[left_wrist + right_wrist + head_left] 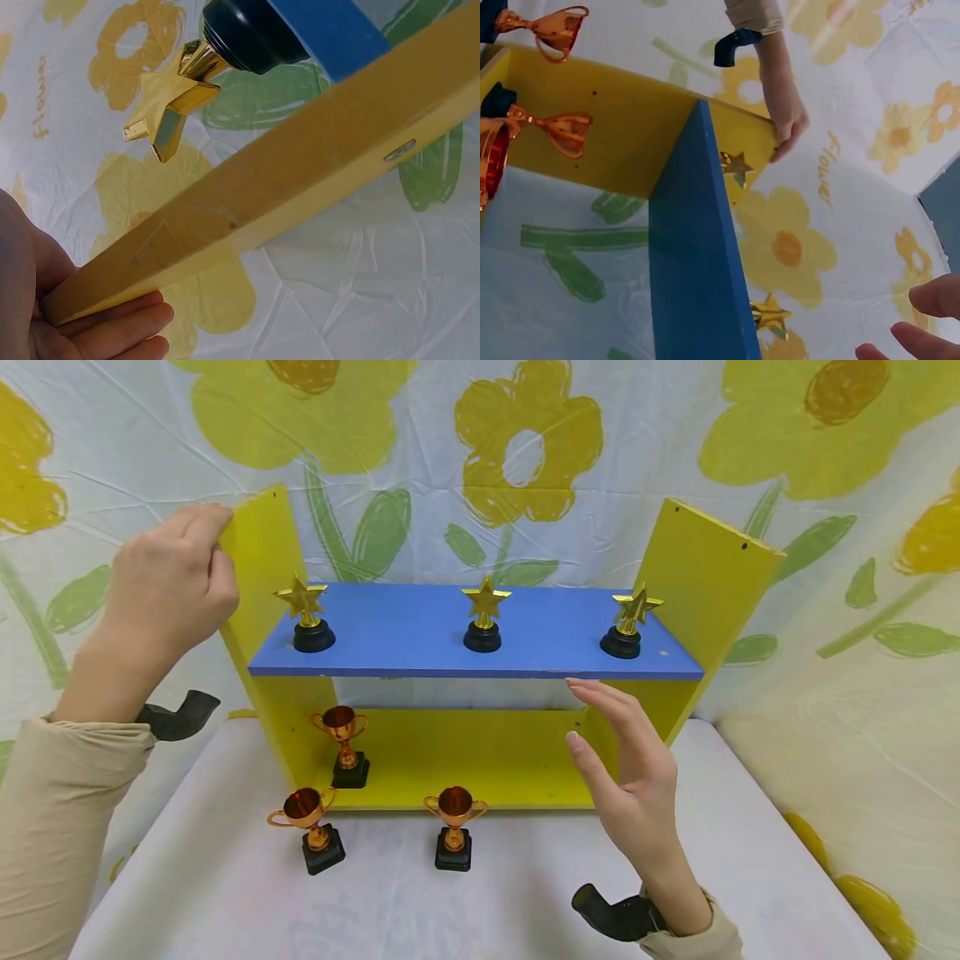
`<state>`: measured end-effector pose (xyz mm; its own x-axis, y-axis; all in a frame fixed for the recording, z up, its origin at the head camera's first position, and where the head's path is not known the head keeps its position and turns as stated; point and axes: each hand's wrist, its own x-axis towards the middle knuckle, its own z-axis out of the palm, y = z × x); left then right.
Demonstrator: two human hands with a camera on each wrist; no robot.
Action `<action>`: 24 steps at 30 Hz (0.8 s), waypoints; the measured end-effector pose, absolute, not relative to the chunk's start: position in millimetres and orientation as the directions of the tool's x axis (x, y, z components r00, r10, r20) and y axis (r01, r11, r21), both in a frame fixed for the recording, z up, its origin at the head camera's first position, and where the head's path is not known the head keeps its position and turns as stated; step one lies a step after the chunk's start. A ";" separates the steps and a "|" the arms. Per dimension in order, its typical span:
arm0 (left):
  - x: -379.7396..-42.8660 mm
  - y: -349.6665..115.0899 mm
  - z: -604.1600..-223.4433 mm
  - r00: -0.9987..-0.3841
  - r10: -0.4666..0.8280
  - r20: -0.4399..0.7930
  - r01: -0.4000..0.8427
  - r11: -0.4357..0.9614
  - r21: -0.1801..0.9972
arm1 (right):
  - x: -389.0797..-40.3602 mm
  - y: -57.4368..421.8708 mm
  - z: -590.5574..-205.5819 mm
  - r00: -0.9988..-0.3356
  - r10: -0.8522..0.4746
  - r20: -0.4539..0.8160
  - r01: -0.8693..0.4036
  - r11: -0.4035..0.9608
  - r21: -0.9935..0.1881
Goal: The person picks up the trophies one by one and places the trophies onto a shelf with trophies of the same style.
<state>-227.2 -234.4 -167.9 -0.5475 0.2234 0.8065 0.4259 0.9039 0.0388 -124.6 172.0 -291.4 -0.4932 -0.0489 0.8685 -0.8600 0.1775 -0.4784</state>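
My left hand (pixel 171 578) grips the upper end of the yellow left side panel (pixel 268 539) of a small shelf unit. In the left wrist view the panel's edge (pixel 225 206) runs between the thumb and the fingers. My right hand (pixel 637 768) hangs in front of the unit on the right, fingers spread and holding nothing, its fingertips just below the blue shelf board's (pixel 397 639) front edge as seen from the head. On that board stand three gold star trophies: left (pixel 302 602), middle (pixel 485 604) and right (pixel 632 610).
One bronze cup trophy (pixel 345 733) stands at the left on the yellow bottom board (pixel 465 756). Two more, a left cup (pixel 306 810) and a middle cup (pixel 455 810), stand on the white table (pixel 390 914) before it. A flowered cloth (pixel 420 468) hangs behind.
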 end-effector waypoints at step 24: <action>-228.7 -234.6 -170.2 -0.508 0.227 0.831 0.442 0.897 0.025 | -131.1 150.1 -326.3 -0.616 -0.026 0.787 -0.781 0.152 -0.606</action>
